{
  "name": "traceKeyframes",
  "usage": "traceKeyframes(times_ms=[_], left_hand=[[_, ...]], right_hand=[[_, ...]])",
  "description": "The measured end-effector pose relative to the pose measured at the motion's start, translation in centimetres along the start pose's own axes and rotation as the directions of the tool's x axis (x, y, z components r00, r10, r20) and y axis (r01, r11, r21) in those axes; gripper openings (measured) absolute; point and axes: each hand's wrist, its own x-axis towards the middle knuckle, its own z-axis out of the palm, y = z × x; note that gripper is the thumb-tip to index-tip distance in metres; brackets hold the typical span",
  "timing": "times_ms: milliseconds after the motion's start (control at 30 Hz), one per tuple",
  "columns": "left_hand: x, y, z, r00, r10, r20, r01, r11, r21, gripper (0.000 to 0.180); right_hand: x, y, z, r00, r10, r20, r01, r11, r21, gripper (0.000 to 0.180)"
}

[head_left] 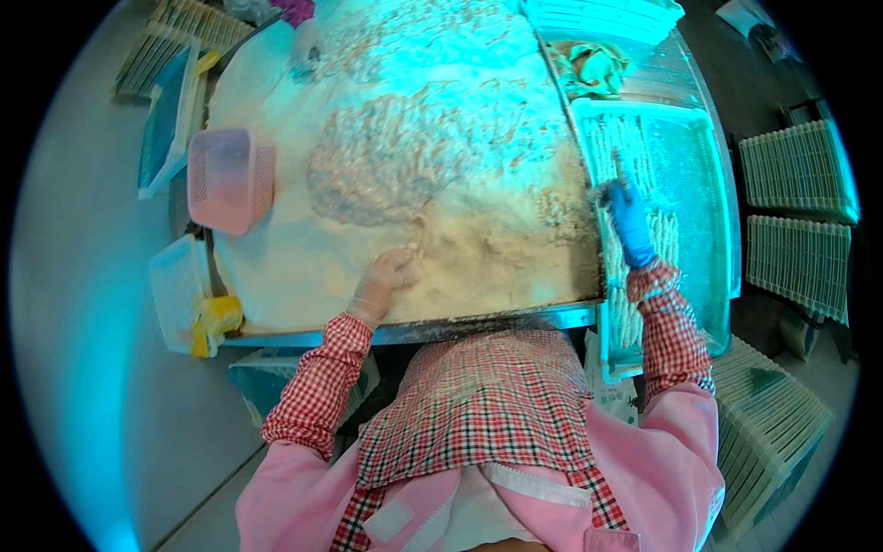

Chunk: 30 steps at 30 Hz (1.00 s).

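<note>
My left hand (pixel 386 279), in a thin pale glove, rests low over the flour-dusted worktable (pixel 276 285). Its fingers are drawn together at the near end of a floury patch; what they pinch, if anything, is too small to make out. Just beyond lies a broad heap of pale, floury, strip-like pieces (pixel 386 166). On the right, my right hand (pixel 630 225) wears a blue glove and hangs over a turquoise tray (pixel 704 230). Its fingers are blurred against the tray's left side. Rows of whitish floury sticks (pixel 664 237) lie in that tray.
A pink perforated basket (pixel 221 184) stands at the table's left edge, with a white bin (pixel 177 290) and yellow cloth (pixel 217 319) nearer me. Beyond the tray are a crumpled cloth (pixel 593 69) and another crate (pixel 607 17). Slatted stacks (pixel 796 267) stand at far right.
</note>
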Motion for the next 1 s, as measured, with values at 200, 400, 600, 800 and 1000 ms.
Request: traceKeyframes(times_ms=[200,400,600,800,1000], left_hand=[[-3.3,-1.9,1.1,0.71,-0.704,-0.01,0.647,0.658,-0.387,0.013],[2.8,2.6,3.0,0.782,-0.612,0.118,0.574,0.781,0.248,0.04],[3.0,4.0,3.5,0.912,-0.409,0.01,0.409,0.912,-0.001,0.046],[2.0,2.9,3.0,0.805,-0.588,0.082,0.593,0.803,-0.061,0.049],[1.3,8.9,8.3,0.925,-0.311,-0.219,0.282,0.947,-0.155,0.045]], right_hand=[[-6.9,-7.5,14.0,0.881,-0.321,0.349,0.473,0.616,-0.629,0.042],[-5.8,-5.4,15.7,0.885,-0.26,0.386,0.464,0.42,-0.78,0.043],[-11.0,-7.9,17.1,0.794,-0.385,0.471,0.608,0.491,-0.624,0.041],[-12.9,-3.4,20.0,0.955,-0.112,0.275,0.237,0.846,-0.478,0.036],[-11.2,-4.2,22.5,0.811,0.508,0.29,-0.582,0.657,0.478,0.041]])
